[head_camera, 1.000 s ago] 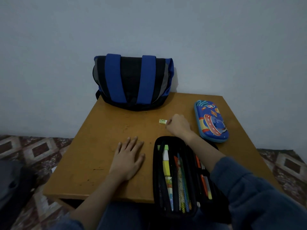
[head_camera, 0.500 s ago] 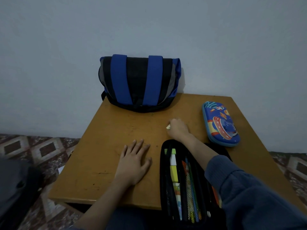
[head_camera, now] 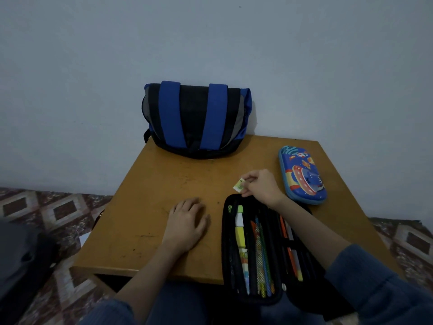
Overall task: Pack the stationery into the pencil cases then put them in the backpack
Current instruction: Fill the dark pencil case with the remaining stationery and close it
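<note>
Right of frame centre, the right hand (head_camera: 262, 187) is pinching a small eraser (head_camera: 239, 185), likely light, rubbery and best held by its edges, above the far end of the black pencil case (head_camera: 225, 231), while the left hand (head_camera: 185, 227) is resting loosely curled, empty.

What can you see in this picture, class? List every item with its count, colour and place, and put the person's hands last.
square wooden table: one, orange-brown, against the grey wall
soft fabric backpack: one, blue and black, back of the table, against the wall
hard-shell cartoon-print pencil case: one, blue, right side of the table, closed
zip-open fabric pencil case: one, black, front edge of the table, lying open
pens and pencils: several, mixed colours, inside the black case
small rectangular eraser: one, white and green, above the black case's far end
dark bag: one, black, on the patterned floor, left
left hand: rests on the table, holds nothing
right hand: pinches the eraser
</note>
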Demonstrator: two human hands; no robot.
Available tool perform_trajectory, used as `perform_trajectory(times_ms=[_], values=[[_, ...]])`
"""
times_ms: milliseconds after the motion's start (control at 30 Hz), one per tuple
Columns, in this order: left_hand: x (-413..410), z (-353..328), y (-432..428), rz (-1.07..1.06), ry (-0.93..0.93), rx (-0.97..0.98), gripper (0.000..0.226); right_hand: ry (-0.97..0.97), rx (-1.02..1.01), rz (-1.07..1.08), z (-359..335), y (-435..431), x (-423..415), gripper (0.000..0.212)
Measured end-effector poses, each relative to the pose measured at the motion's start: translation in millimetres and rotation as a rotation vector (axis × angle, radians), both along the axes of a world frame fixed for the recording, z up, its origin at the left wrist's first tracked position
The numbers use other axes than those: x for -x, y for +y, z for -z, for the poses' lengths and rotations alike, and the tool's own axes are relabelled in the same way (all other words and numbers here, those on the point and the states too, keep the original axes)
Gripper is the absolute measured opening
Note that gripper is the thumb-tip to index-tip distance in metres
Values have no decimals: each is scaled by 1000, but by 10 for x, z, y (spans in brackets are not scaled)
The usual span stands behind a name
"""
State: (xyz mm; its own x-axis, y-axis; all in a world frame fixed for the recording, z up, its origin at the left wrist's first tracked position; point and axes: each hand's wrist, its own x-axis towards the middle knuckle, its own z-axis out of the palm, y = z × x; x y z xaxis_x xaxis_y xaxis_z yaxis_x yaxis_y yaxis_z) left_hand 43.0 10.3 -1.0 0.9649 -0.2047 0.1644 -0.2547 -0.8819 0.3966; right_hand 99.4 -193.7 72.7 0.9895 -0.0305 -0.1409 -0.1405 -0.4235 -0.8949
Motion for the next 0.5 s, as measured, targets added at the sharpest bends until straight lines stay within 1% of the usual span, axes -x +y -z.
perform_trajectory(times_ms=[100,167,200,267,367,467,500], values=[[58,3,-8,35,-115,-12,25,22,14,-47,-14,-51,222,13],[115,-15,-33,54,-167,-55,13,26,85,-75,-14,-97,353,10],[135,-40,-40,48,-150,-61,12,24,124,-88,-5,-117,395,8],[174,-113,-69,32,-94,-41,16,17,178,-101,10,-166,461,8],[229,-228,-131,-12,6,-36,26,16,199,-99,15,-213,542,15],[360,-324,-249,-30,48,71,23,30,191,-102,15,-223,611,16],[417,-362,-294,-16,91,113,23,32,192,-101,16,-216,632,16]])
